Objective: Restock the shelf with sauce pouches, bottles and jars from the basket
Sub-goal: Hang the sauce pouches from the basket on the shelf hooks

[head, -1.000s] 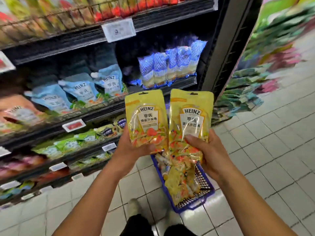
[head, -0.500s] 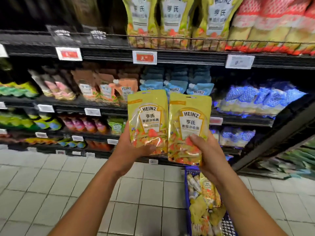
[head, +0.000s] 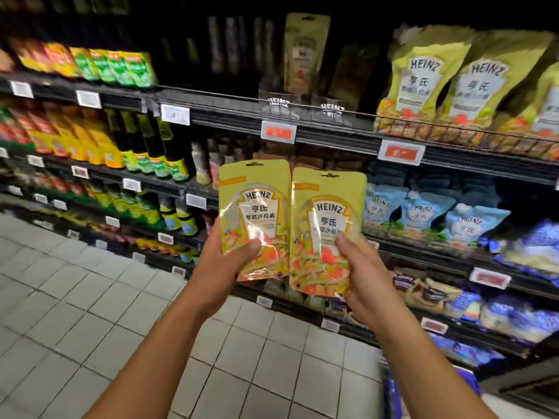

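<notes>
My left hand (head: 223,267) grips a yellow Heinz salad-sauce pouch (head: 255,204) by its lower part, thumb across the front. My right hand (head: 360,273) grips a second, matching yellow pouch (head: 326,219) the same way, right beside the first. Both pouches stand upright in front of the shelving, at the height of the middle shelf. Matching yellow Heinz pouches (head: 423,83) stand behind a wire rail on the upper shelf at the right. Only a blurred blue edge of the basket (head: 393,397) shows at the bottom right.
Light blue Heinz pouches (head: 423,213) fill the shelf right of my hands. Dark bottles with green and yellow labels (head: 151,152) stand at the left. A dark stretch of the upper shelf (head: 302,113) holds two clear Heinz dividers. White floor tiles (head: 90,297) lie at the lower left.
The view has swung up and to the left, so the basket has nearly left the frame. Both hands still hold their pouches side by side, now level with the middle shelf.
</notes>
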`<action>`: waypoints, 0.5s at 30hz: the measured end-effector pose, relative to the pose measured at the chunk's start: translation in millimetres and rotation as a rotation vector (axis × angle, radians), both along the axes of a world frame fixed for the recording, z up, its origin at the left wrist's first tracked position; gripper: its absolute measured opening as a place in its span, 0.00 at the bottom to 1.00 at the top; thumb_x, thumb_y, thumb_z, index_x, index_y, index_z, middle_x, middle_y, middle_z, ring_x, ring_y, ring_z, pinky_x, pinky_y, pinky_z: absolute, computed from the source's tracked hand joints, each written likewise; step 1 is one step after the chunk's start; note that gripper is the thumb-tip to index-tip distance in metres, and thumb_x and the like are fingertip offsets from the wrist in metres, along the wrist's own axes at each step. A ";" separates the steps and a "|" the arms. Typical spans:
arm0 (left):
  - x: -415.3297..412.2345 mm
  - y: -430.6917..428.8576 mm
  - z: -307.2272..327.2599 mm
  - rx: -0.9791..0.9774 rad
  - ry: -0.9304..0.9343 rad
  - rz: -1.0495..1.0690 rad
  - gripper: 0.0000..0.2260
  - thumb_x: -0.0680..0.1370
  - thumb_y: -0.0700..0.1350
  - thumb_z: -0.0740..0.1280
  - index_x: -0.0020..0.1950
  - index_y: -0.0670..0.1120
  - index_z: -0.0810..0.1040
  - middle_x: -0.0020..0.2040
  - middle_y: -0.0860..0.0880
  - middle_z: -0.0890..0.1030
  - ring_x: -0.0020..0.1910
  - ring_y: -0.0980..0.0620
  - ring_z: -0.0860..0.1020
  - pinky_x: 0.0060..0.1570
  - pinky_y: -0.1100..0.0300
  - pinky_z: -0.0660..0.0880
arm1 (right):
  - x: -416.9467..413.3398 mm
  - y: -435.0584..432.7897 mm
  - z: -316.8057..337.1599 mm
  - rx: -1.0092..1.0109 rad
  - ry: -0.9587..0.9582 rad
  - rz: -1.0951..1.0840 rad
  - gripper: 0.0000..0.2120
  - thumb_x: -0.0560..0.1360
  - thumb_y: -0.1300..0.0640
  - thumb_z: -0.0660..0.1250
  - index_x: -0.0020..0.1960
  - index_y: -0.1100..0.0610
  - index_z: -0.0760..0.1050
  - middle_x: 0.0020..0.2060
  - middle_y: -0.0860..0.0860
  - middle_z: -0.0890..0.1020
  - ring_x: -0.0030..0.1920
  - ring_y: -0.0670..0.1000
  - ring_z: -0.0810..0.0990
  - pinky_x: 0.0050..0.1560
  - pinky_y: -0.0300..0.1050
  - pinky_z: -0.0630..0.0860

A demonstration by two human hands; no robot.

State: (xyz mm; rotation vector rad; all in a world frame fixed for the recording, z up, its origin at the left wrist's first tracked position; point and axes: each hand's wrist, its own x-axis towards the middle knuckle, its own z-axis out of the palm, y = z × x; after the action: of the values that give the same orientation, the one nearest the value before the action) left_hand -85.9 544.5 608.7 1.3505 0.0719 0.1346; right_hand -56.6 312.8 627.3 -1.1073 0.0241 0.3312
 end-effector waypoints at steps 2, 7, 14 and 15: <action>2.1 18.9 6.2 0.023 -0.005 0.025 0.32 0.66 0.55 0.81 0.67 0.63 0.73 0.63 0.49 0.82 0.62 0.44 0.80 0.58 0.43 0.78 | 3.6 18.3 3.5 0.012 -0.035 0.020 0.17 0.73 0.50 0.69 0.61 0.48 0.79 0.57 0.57 0.85 0.56 0.60 0.84 0.52 0.60 0.82; 16.0 46.5 18.9 0.053 -0.004 0.022 0.33 0.62 0.61 0.81 0.65 0.64 0.74 0.62 0.50 0.83 0.61 0.44 0.81 0.59 0.40 0.78 | 19.7 46.6 15.2 -0.007 -0.100 0.022 0.13 0.74 0.51 0.69 0.57 0.46 0.83 0.58 0.57 0.84 0.58 0.59 0.84 0.57 0.58 0.81; 72.6 46.4 38.7 0.049 -0.027 0.012 0.35 0.64 0.56 0.78 0.69 0.60 0.72 0.60 0.49 0.83 0.55 0.44 0.84 0.46 0.42 0.82 | 71.0 50.5 32.9 -0.059 -0.159 -0.025 0.12 0.73 0.50 0.69 0.55 0.47 0.84 0.56 0.58 0.85 0.54 0.59 0.85 0.47 0.53 0.84; 83.5 44.4 42.6 0.043 -0.036 0.007 0.36 0.64 0.56 0.78 0.70 0.59 0.71 0.62 0.47 0.83 0.54 0.41 0.84 0.43 0.36 0.81 | 81.2 49.3 35.6 -0.067 -0.157 -0.038 0.12 0.72 0.50 0.70 0.54 0.48 0.84 0.55 0.59 0.85 0.53 0.59 0.86 0.47 0.54 0.84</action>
State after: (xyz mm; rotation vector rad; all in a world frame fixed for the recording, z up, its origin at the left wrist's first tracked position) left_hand -2.3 589.0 651.4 1.3908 0.0430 0.1671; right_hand 24.6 362.1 662.9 -1.1952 -0.0833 0.2096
